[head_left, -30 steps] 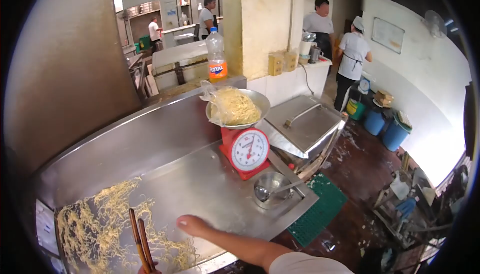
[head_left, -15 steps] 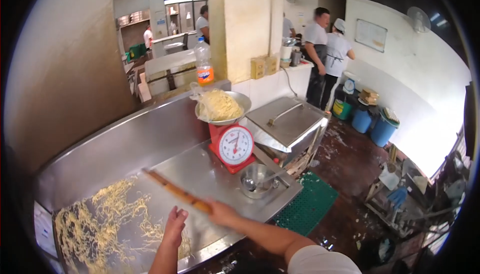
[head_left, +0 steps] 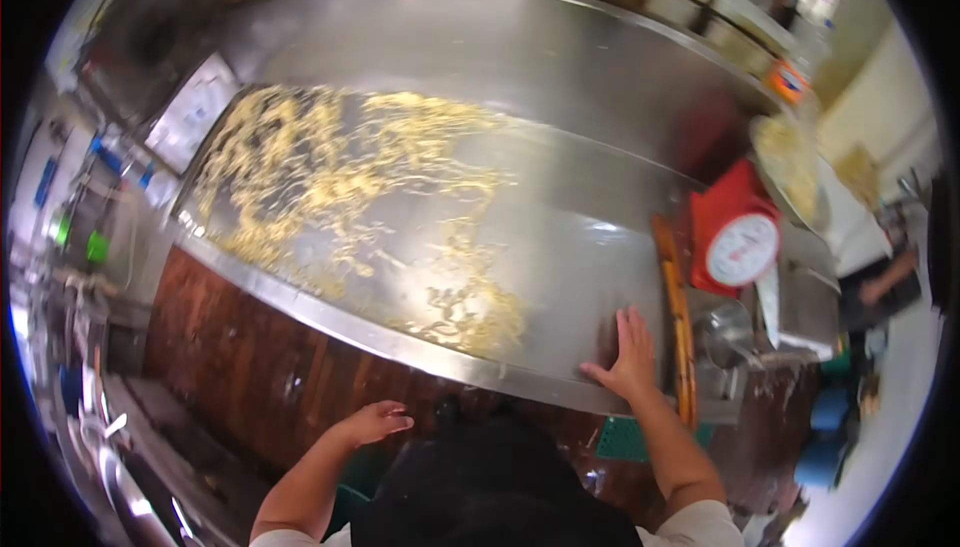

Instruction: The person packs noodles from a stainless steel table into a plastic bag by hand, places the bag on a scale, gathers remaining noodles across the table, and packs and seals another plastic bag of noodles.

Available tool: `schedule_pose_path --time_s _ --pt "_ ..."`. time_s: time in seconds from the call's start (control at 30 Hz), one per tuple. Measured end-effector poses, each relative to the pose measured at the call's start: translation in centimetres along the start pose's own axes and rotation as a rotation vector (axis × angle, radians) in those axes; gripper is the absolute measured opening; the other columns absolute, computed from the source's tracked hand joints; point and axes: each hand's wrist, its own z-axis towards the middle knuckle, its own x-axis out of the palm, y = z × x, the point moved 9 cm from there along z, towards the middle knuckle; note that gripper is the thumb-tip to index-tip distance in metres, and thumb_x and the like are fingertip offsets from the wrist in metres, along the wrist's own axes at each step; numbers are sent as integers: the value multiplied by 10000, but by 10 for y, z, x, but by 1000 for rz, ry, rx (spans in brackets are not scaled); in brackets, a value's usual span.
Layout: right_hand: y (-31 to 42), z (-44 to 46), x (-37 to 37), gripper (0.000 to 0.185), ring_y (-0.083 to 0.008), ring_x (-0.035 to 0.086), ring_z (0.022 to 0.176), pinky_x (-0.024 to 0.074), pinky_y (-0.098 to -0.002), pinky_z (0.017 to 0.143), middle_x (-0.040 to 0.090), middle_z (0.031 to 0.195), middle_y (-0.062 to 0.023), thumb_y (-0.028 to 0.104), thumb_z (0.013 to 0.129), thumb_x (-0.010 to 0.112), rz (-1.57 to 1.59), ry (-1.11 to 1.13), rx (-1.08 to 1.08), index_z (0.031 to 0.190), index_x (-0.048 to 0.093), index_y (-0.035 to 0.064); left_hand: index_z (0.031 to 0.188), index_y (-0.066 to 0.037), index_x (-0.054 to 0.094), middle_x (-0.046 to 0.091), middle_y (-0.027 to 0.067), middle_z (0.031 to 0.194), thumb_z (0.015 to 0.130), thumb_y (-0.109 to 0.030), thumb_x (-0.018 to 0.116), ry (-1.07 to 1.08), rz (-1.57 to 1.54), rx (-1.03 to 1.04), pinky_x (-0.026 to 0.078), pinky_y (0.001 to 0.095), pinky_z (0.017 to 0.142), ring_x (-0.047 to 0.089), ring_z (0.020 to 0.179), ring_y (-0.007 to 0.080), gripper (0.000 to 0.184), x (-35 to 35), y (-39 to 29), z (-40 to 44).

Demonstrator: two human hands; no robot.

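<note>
My right hand [head_left: 630, 359] hovers over or rests on the front right of the steel table, fingers spread, holding nothing; whether it touches the metal I cannot tell. Just right of it lies a long brown wooden stick [head_left: 675, 312], which looks like bamboo. My left hand [head_left: 375, 423] is off the table's front edge, empty, thumb and fingers apart. Loose yellow noodles [head_left: 340, 182] are strewn over the left and middle of the steel table [head_left: 590, 172]. A smaller heap of noodles sits near the front edge.
A red dial scale [head_left: 735, 232] carries a pan of noodles [head_left: 790, 167] at the right. Beside it are a metal bowl [head_left: 725, 332] and an orange-labelled bottle [head_left: 789, 79]. A green mat [head_left: 625, 439] lies on the wet brown floor [head_left: 260, 337].
My view has swung left and down over the table. My right hand has let go of the wooden stick, which now lies beside the scale. My left hand has drawn back off the table.
</note>
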Motion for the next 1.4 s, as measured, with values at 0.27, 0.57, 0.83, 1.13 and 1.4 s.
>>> schedule_pose_path --time_s 0.27,0.57,0.83,1.13,1.4 --pt "190 83 104 1111 -455 184 1397 150 -557 1132 195 1501 -297 578 653 754 127 194 -593 1458 236 15 1266 6 555 598 193 1243 792 -526 651 -495 -20 -239 420 385 1012 569 1167 309 719 -23 175 -54" --pt "418 158 183 1058 -464 203 1380 192 -584 1102 164 1510 -282 457 648 802 88 93 -788 1468 233 106 1254 5 567 584 198 1260 789 -548 636 -520 -303 -328 408 368 1029 538 1206 311 725 -6 345 -72" --pt "561 196 226 911 -410 258 1371 253 -587 1071 229 1504 -226 301 636 817 65 17 -789 1418 365 173 1222 -25 603 593 186 1249 802 -545 617 -460 -472 -402 412 363 1027 545 1196 306 669 -159 393 -162" --pt "690 236 264 826 -364 284 1372 239 -570 1096 284 1494 -175 335 667 798 115 58 -889 1400 424 271 1231 -27 595 579 172 1276 800 -534 623 -775 -377 -283 410 380 1034 531 1207 323 665 -323 465 -130" --pt "816 288 307 492 -245 434 1275 192 -540 1129 547 1263 -33 242 710 760 180 86 -959 1182 622 217 1154 -31 622 631 161 1152 840 -508 583 -707 -256 -49 444 398 955 572 1103 324 573 -338 500 -97"
